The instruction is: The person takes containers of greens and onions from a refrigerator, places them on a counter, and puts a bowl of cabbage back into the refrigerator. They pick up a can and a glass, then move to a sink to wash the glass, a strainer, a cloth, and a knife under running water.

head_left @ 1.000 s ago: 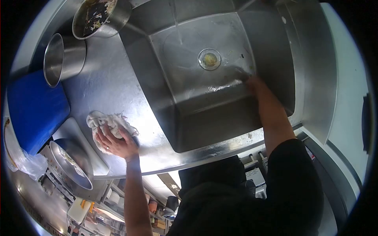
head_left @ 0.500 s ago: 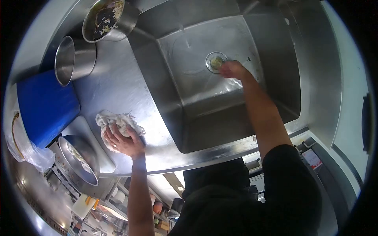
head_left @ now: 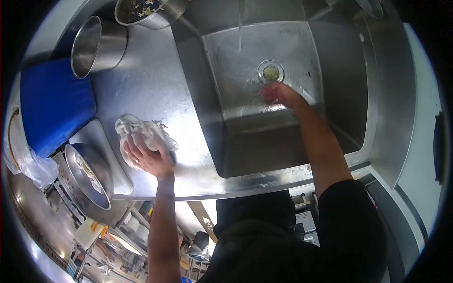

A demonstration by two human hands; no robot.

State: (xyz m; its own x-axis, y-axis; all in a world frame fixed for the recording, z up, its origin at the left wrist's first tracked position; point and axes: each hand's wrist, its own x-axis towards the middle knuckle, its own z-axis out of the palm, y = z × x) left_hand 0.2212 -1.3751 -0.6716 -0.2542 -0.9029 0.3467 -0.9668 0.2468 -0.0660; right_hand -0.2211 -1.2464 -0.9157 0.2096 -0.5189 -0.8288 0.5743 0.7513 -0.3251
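Note:
My left hand (head_left: 150, 156) lies with spread fingers on a bunched white cloth (head_left: 158, 137) on the steel counter (head_left: 146, 80). Inside the deep steel sink (head_left: 245, 106), my right hand (head_left: 279, 94) hovers low, just on the near side of the drain (head_left: 271, 72); motion smears its fingers. Yellowish-green scraps fill the middle of the drain. A thin stream of water (head_left: 240, 28) falls at the far side of the sink, and the sink floor looks wet.
Two steel pots stand at the back left, one empty (head_left: 106, 47), one with food residue (head_left: 165, 16). A blue container (head_left: 56, 104), a white board (head_left: 106, 158) and a steel bowl (head_left: 96, 165) with something pale in it are at the left.
The view has shifted, so the counter items appear higher. My right hand has moved off the drain's edge toward me. A stream of water now shows. My left hand remains on the cloth.

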